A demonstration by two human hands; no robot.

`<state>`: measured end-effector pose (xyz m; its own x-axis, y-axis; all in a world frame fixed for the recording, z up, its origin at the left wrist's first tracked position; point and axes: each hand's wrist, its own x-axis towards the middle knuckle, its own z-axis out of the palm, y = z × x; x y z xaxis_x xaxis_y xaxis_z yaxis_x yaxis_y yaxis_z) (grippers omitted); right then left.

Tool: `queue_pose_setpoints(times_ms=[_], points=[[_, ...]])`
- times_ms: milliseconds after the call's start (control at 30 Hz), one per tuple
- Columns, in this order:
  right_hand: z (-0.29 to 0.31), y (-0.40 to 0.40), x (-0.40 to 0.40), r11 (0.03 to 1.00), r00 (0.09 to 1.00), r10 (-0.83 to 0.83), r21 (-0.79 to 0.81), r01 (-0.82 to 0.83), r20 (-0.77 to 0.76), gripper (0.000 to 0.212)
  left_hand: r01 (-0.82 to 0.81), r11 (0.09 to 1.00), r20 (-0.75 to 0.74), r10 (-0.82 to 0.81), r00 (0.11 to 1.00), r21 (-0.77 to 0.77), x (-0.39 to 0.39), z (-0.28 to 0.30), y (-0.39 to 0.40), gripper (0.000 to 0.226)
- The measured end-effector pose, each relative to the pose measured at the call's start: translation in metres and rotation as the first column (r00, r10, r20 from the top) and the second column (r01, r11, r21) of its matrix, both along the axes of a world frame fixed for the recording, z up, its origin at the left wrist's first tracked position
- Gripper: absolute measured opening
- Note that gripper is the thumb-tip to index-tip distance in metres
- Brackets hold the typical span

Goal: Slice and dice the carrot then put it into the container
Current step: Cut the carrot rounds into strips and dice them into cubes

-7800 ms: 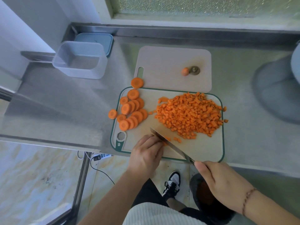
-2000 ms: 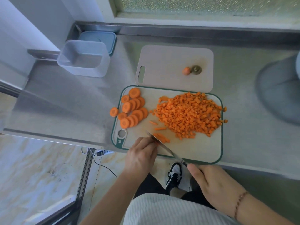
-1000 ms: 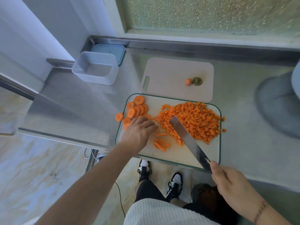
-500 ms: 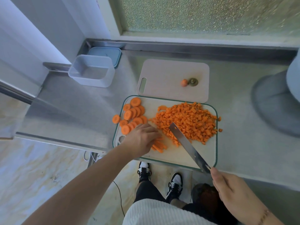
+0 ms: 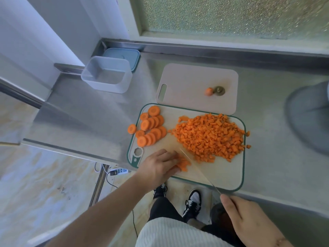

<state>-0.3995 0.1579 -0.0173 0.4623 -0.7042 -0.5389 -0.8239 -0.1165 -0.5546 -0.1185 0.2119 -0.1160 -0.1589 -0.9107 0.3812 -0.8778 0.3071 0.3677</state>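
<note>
We dice: left hand pins carrot strips, right hand grips knife. Next: steady crosscuts, fingertips tucked; slices wait.

Two cutting boards, one container, one knife.

the person is wearing a white ribbed top, black trousers and black-and-white sneakers (one at twelve o'clock of the top, its pair toward eleven). both forearms are showing bare, and a thin beaded bracelet is circling the right wrist.
</note>
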Motion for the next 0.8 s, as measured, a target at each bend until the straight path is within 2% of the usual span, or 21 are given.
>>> queue_pose_setpoints(times_ms=[33,67,200,367,467,567,733,800], points=[[-0.004,0.000,0.002,1.000,1.000,0.026,0.007,-0.026,-0.008,0.102,-0.060,0.998,-0.025,0.060,0.998,-0.009,-0.006,-0.001,0.003,0.030],[-0.006,-0.001,0.005,0.999,0.999,0.046,0.019,-0.045,-0.021,0.104,-0.120,0.993,-0.054,0.119,0.991,-0.018,-0.013,-0.003,0.005,0.030],[-0.008,-0.001,0.031,0.994,0.993,0.105,-0.011,-0.105,-0.049,0.068,-0.356,0.934,-0.145,0.348,0.926,-0.034,-0.032,-0.010,0.011,0.028],[-0.008,-0.004,0.054,0.991,0.991,0.126,-0.042,-0.128,-0.036,0.056,-0.496,0.868,-0.267,0.475,0.838,-0.014,-0.052,-0.011,0.006,0.034],[-0.006,-0.011,0.053,0.988,0.990,0.139,-0.067,-0.139,-0.007,0.059,-0.513,0.858,-0.276,0.490,0.826,-0.012,-0.054,-0.011,0.005,0.034],[-0.001,-0.016,0.047,0.991,0.993,0.118,-0.068,-0.116,0.025,0.064,-0.486,0.874,-0.227,0.473,0.851,-0.002,-0.050,-0.008,0.006,0.033],[0.006,-0.012,0.029,0.993,0.993,0.115,-0.025,-0.114,0.022,0.061,-0.381,0.924,-0.138,0.380,0.915,0.015,-0.031,0.000,0.007,0.041],[0.001,-0.009,0.023,0.991,0.991,0.131,-0.031,-0.131,0.010,0.073,-0.287,0.958,-0.112,0.283,0.953,-0.020,-0.022,-0.001,0.007,0.034]])
